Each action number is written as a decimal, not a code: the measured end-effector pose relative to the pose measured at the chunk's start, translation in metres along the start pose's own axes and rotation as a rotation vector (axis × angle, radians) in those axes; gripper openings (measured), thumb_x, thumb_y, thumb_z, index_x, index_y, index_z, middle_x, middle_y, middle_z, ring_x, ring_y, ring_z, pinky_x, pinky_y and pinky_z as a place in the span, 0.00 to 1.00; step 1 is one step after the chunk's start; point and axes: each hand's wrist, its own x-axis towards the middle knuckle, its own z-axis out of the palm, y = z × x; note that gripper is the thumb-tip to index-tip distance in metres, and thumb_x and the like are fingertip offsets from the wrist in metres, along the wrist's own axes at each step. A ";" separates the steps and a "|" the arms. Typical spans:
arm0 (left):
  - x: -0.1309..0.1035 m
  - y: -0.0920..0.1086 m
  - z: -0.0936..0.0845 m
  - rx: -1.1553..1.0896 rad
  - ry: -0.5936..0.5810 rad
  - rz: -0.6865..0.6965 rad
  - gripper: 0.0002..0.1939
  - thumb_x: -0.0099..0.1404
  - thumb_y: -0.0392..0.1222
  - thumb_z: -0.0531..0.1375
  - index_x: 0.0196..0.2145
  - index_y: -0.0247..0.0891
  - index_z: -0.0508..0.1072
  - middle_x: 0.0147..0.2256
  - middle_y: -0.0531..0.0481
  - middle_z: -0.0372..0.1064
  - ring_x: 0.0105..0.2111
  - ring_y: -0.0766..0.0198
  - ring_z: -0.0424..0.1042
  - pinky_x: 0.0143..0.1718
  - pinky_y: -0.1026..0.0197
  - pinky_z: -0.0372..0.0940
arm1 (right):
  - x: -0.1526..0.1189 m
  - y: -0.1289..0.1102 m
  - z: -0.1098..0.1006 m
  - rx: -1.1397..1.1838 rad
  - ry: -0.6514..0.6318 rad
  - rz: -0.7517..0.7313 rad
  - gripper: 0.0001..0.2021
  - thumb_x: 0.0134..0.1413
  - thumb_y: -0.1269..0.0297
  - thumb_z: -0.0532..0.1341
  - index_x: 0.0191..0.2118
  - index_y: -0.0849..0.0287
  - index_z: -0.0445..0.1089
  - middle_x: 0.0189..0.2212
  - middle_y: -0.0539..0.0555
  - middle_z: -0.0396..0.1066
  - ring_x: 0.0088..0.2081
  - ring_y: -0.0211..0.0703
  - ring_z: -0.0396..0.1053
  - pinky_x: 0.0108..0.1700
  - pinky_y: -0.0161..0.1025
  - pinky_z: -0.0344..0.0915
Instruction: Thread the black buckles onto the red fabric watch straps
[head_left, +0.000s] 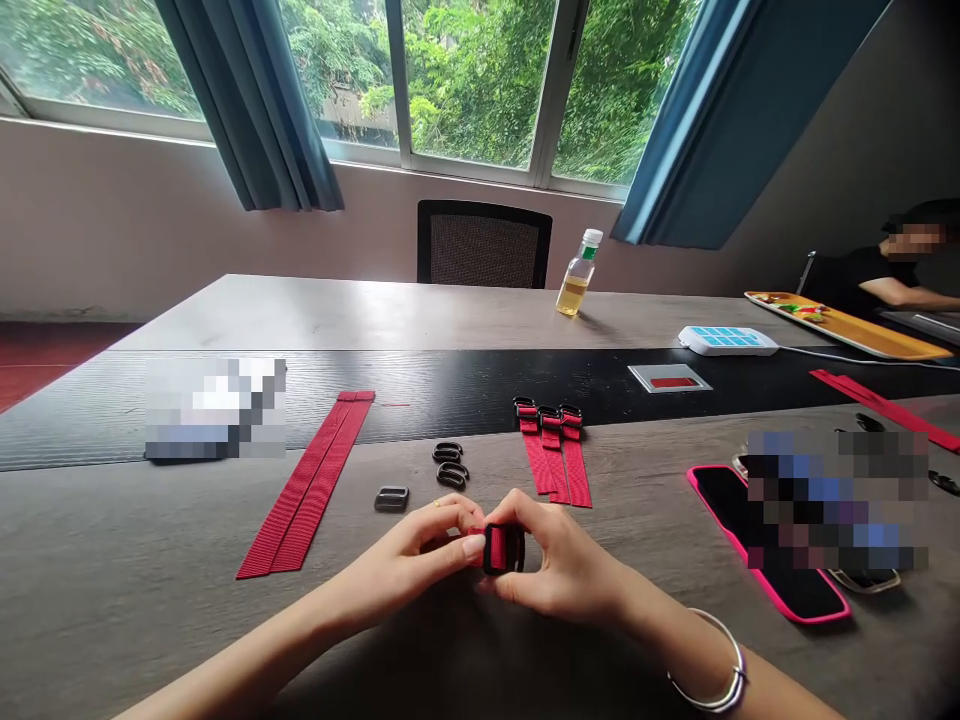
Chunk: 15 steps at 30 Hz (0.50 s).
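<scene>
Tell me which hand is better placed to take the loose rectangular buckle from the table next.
Likely the left hand: the loose buckle lies just beyond it, while the right hand is farther off and grips the held buckle. The left would first need to release the red strap it pinches.

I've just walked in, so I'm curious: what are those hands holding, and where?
A red strap through a black buckle. The left hand pinches the strap beside the buckle; the right hand holds the buckle, seemingly by its upper and lower edges.
</scene>
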 end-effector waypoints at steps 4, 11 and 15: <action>0.001 -0.003 0.001 0.014 -0.005 0.012 0.16 0.62 0.53 0.54 0.30 0.37 0.66 0.34 0.51 0.61 0.37 0.62 0.61 0.41 0.62 0.57 | 0.000 -0.003 0.000 0.072 0.014 -0.002 0.17 0.39 0.66 0.69 0.35 0.59 0.62 0.26 0.45 0.63 0.27 0.33 0.59 0.29 0.31 0.56; 0.004 -0.009 -0.003 0.062 0.153 0.067 0.20 0.62 0.57 0.52 0.25 0.37 0.66 0.35 0.50 0.59 0.33 0.63 0.61 0.35 0.64 0.59 | 0.005 -0.002 -0.003 0.614 -0.010 0.179 0.18 0.38 0.64 0.70 0.34 0.60 0.63 0.27 0.47 0.66 0.28 0.32 0.62 0.30 0.31 0.60; 0.004 -0.008 -0.004 0.180 0.230 0.123 0.22 0.63 0.58 0.51 0.24 0.37 0.67 0.34 0.48 0.60 0.34 0.62 0.62 0.35 0.64 0.61 | 0.008 0.002 -0.002 0.704 -0.026 0.255 0.20 0.37 0.57 0.70 0.33 0.62 0.63 0.23 0.46 0.65 0.22 0.29 0.60 0.22 0.29 0.58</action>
